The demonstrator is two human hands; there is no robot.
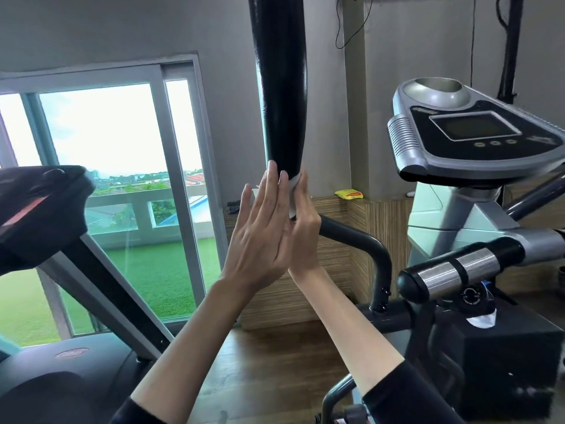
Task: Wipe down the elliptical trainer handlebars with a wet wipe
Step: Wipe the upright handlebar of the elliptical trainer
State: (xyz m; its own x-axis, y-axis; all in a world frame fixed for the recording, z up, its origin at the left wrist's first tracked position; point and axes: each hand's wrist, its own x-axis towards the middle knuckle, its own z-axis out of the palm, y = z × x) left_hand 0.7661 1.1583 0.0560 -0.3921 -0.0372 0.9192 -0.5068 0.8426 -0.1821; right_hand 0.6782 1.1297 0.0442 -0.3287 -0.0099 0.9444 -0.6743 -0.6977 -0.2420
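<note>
Reaching up from two dark sleeves, both bare forearms meet at the lower end of the upright foam-padded handlebar [282, 102]. The left hand [263, 231] lies flat with straight fingers against the bar's left side. The right hand [305, 231], also straight-fingered, presses from the right, so the two palms sandwich the bar without curling round it. One white wet wipe [294, 194] shows as a strip between the right palm and the bar, at the foam's bottom edge. My judgement is that the job is partway through. The wipe is at the foot of this one grip, and the long foam above it gives no sign of being wiped or not. Right of the bar and lower stands one short fixed grip [452, 273] with two silver sensor bands, which the hands are not touching. I see no second swinging handlebar, so it probably still has to be done. Further right of the bar sits one console [477, 133] with one screen and three buttons. Just beyond the bar, one yellow packet [350, 194] rests on a wooden ledge, and one large window [107, 133] lies to the far left.
</note>
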